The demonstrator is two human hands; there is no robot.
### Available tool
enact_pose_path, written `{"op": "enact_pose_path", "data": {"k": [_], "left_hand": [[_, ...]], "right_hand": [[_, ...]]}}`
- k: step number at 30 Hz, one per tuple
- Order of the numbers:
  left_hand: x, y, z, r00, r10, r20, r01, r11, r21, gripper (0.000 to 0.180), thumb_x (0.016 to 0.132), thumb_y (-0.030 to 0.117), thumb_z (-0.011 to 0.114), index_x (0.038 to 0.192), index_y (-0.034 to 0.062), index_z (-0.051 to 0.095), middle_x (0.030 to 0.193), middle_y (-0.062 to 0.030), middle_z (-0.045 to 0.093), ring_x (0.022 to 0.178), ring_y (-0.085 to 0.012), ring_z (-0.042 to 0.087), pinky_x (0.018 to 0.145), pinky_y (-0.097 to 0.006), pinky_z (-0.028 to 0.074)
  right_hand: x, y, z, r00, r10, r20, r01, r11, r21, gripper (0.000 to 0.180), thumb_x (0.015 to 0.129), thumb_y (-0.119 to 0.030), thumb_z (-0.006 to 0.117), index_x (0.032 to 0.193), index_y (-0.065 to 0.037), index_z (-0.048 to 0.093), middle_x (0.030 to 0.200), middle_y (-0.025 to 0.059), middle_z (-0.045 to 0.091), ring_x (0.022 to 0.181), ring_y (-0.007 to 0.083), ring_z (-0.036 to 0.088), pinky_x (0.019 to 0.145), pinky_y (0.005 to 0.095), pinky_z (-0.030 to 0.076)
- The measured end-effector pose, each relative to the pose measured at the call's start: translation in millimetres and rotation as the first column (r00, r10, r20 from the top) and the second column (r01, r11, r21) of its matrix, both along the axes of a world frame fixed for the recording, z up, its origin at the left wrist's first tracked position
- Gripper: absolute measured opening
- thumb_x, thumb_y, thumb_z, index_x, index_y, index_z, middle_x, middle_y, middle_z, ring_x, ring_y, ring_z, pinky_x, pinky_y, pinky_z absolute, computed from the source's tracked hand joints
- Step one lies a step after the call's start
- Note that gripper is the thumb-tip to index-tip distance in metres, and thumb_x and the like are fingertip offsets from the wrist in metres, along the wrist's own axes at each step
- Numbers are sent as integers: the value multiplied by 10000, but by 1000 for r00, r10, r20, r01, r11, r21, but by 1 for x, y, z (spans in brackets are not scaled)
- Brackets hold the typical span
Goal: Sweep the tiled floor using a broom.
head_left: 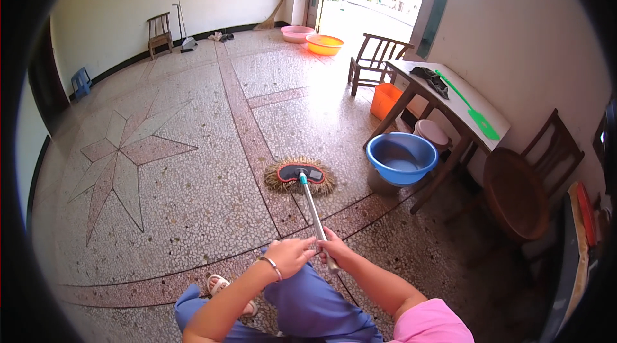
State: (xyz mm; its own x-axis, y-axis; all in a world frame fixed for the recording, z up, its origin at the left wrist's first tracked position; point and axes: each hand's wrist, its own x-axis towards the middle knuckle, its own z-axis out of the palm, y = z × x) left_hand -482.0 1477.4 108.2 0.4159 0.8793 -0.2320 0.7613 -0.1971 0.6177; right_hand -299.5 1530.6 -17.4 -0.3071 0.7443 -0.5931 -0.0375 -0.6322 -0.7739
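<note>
mop lies flat on the patterned floor, its metal handle running back toward the person. left hand and right hand both have a clenched grip around the handle, touching each other. blue basin sits near, under the desk.

Pink short sleeve near right; blue trousers; thin bracelet on left wrist; pale sandal.
</note>
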Motion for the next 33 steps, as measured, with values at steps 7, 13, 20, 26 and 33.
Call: {"op": "enact_pose_path", "data": {"k": [7,13,20,26,33], "left_hand": [[-119,-36,-27,971,238,-14,-238,965,-112,465,828,308,508,1217,57,461,1064,-193,563,969,-324,536,842,-364,422],[-160,-69,-72,937,176,-303,-267,918,-294,479,834,281,501,1257,75,412,1065,-190,567,970,-324,547,836,-379,427],[-147,-65,-58,890,297,-347,-378,906,-192,483,827,297,524,1262,118,417,1097,-183,558,998,-330,537,857,-389,421],[-147,-71,-75,927,236,-292,-305,927,-219,483,825,313,527,1258,125,425,1069,-189,572,986,-333,545,844,-382,426],[-151,-75,-64,913,289,-287,-347,921,-177,477,803,275,556,1239,118,444,1013,-183,595,937,-310,572,808,-366,448]], "right_hand": [[122,-127,14,985,38,165,-19,993,-117,501,875,-124,478,1325,-125,256,674,28,455,458,111,430,383,258,380],[75,-138,76,994,-107,27,110,931,-349,535,892,-138,461,1352,-161,188,694,42,453,495,121,446,397,272,396],[47,2,0,988,-152,-42,151,988,-18,467,882,-125,464,1293,-137,242,667,56,446,472,132,453,372,281,407],[85,55,-54,655,-39,755,-149,972,180,356,893,-242,430,1197,-60,403,727,158,566,411,222,535,384,357,444],[182,-120,-102,274,65,960,-238,971,2,447,869,-434,406,945,-14,537,855,233,594,776,372,598,684,436,469]]}}
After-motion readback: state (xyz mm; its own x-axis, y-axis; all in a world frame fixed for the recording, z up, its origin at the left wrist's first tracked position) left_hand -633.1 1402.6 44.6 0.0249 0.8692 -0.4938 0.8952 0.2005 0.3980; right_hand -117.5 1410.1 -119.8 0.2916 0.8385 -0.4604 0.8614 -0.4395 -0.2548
